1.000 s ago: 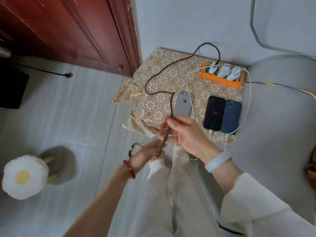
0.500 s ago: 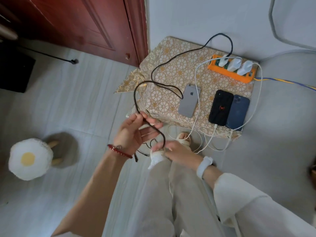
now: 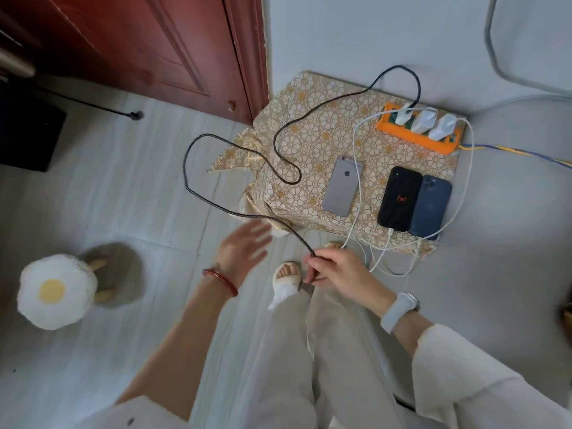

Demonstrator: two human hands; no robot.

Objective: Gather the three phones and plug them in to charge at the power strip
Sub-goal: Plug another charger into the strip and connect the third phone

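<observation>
Three phones lie face down on a gold-patterned cloth (image 3: pixel 312 140): a silver phone (image 3: pixel 342 187), a black phone (image 3: pixel 399 198) and a blue phone (image 3: pixel 430 205). White cables run into the black and blue phones. An orange power strip (image 3: pixel 411 136) at the cloth's back right holds three white chargers. A black cable (image 3: pixel 198 193) runs from the strip, loops left over the floor and ends in my right hand (image 3: pixel 337 270), which grips it near its free end. My left hand (image 3: pixel 243 249) hovers beside the cable with fingers spread, holding nothing.
A red-brown door (image 3: pixel 139 48) stands at the back left. A stool with a fried-egg cushion (image 3: pixel 55 292) is on the floor at left. A black box (image 3: pixel 28 134) sits at the far left. My slippered foot (image 3: pixel 286 277) and pale trousers are below the hands.
My left hand has let go of the black cable and opened. The cable's loop has swung out to the left over the floor. My right hand keeps hold of the cable's end.
</observation>
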